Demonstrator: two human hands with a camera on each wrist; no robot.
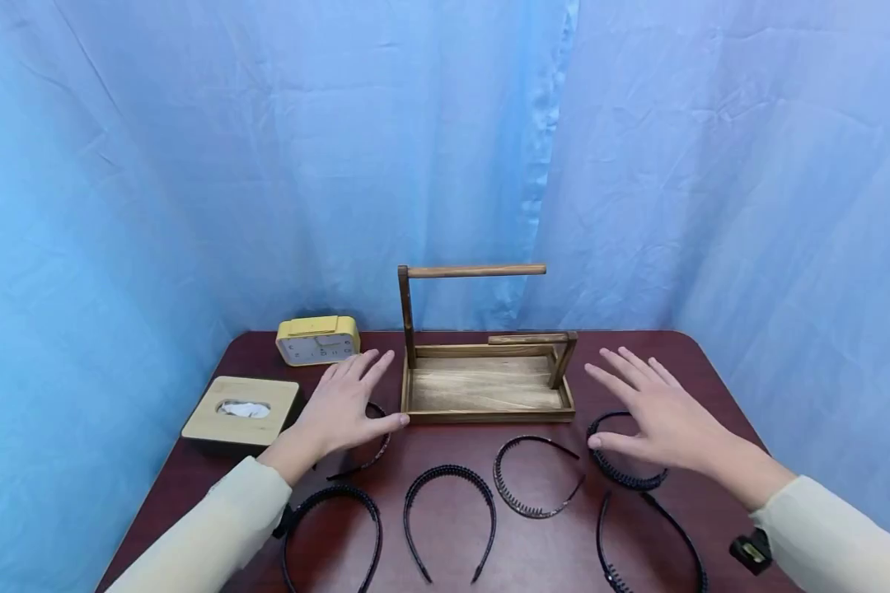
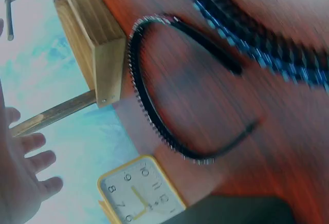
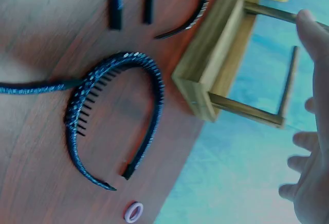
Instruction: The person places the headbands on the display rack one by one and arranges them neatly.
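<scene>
My left hand [image 1: 348, 408] is held over the table's left side, fingers spread and holding nothing. Partly hidden below it lies a dark beaded headband [image 2: 149, 113]. On the right, my right hand [image 1: 656, 416] hovers with fingers spread over a black toothed headband [image 3: 154, 85]. Between the hands stands a wooden tray [image 1: 489, 417] with a tall post and bar at its left and a lower one at its right. Nearer me lie more headbands: a black one [image 1: 448, 471] in the middle, a patterned toothed one [image 1: 530, 512], and others at the left [image 1: 378, 527] and right [image 1: 601, 535].
A yellow alarm clock [image 1: 317, 350] stands at the back left, with a wood-topped tissue box [image 1: 208, 420] in front of it. A small pale pink ring [image 3: 133, 212] lies near the table's edge. Blue curtains [image 1: 460, 165] hang behind the dark red table [image 1: 638, 350].
</scene>
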